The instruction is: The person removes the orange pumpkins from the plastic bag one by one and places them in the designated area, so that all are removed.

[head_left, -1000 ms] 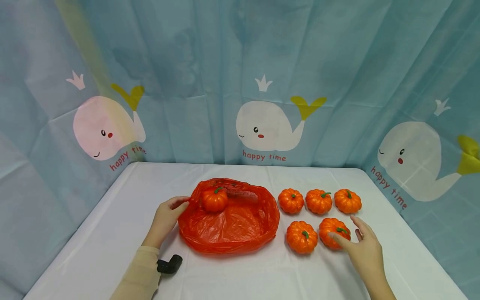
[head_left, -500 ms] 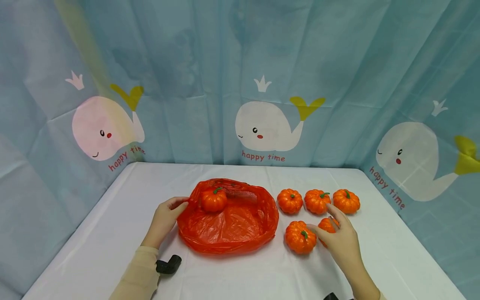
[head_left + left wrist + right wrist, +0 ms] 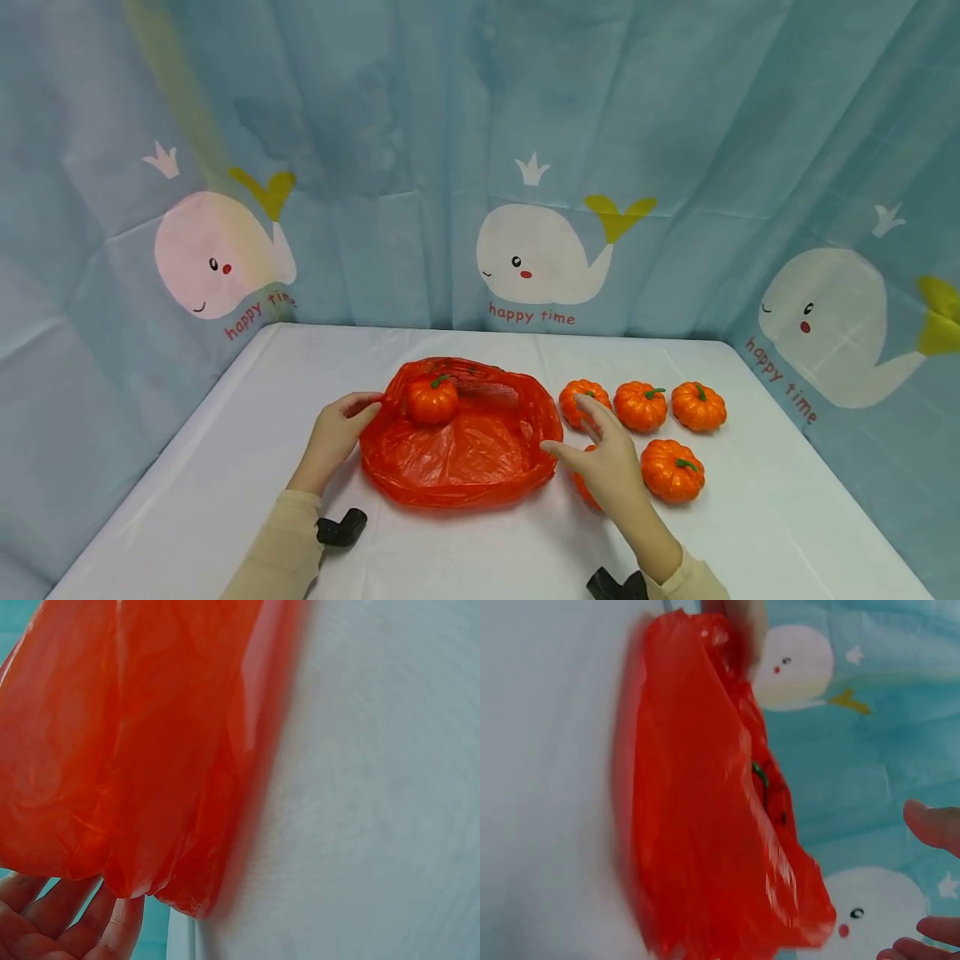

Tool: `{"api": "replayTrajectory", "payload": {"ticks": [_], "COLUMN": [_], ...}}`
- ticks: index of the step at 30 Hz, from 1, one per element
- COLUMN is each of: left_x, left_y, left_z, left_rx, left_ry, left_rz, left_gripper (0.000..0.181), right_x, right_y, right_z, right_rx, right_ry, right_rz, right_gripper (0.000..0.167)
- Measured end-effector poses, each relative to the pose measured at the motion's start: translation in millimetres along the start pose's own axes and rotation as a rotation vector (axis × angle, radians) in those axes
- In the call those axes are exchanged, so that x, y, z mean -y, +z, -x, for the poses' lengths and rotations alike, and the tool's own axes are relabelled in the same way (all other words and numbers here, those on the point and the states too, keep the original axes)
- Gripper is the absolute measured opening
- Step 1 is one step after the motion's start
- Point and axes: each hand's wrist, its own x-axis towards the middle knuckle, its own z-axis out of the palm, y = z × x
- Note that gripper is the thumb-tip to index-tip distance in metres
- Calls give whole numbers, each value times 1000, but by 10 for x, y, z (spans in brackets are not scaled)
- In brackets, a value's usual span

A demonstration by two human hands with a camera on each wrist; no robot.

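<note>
A red plastic bag [image 3: 465,442] stands wide at the mouth on the table. Inside, at its back left, sits a small orange toy pumpkin [image 3: 432,402] with a green stem. My left hand [image 3: 335,433] pinches the bag's left rim; its fingers [image 3: 120,930] show below the bag in the left wrist view. My right hand [image 3: 603,462] hovers by the bag's right rim, thumb and fingers spread, holding nothing. It partly covers a front pumpkin [image 3: 587,482] and a back one [image 3: 572,408]. Another front pumpkin [image 3: 672,472] lies to its right.
Two more pumpkins, one in the middle [image 3: 640,406] and one at the right [image 3: 698,407], complete the back row. A white cloth covers the table [image 3: 420,558]. A blue whale-print curtain [image 3: 420,150] hangs around it. Black devices, left [image 3: 342,528] and right [image 3: 617,586], are at the wrists.
My right hand has moved left from the front right pumpkin, past the other front pumpkin, to the bag's right rim. My left hand has stayed at the left rim.
</note>
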Motion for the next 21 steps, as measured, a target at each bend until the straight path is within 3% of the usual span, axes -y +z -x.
{"api": "replayTrajectory", "payload": {"ticks": [6, 21], "left_x": [-21, -9], "left_y": [6, 8], "left_z": [13, 15], "left_rx": [-3, -1], "left_ry": [0, -9], "left_rz": [0, 15], "left_gripper": [37, 38], "right_x": [73, 271], "right_y": [252, 762], "right_z": [-103, -321], "right_rx": [40, 136], "right_ry": [-42, -97], "right_rz": [-50, -35], "right_gripper": [83, 77]}}
